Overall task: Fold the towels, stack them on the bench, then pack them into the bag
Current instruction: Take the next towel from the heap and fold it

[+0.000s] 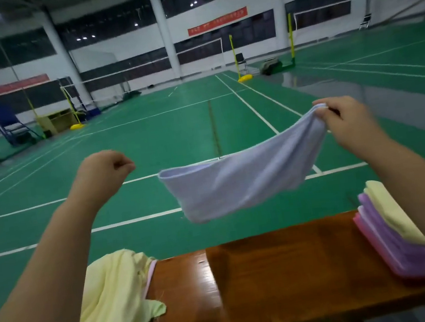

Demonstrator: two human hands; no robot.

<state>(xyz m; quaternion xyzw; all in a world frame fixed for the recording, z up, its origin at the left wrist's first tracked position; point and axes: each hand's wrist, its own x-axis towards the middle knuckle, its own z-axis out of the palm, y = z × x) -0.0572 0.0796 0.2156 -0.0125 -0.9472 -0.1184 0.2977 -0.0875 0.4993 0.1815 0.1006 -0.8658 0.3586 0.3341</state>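
**Towel held up by one corner, folding not yet begun**

The right hand [346, 121] pinches a corner of the pale blue towel [238, 181], which hangs in the air above the counter [275, 274]. The left hand [104, 169] is clenched and holds nothing. Folded towels [394, 239] are stacked at right, unfolded ones [116, 303] at left. Next, probably, the left fingers must catch the free corner.

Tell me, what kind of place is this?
Most likely an indoor badminton hall: green court floor with white lines, nets on yellow posts, and a wooden bench at courtside.
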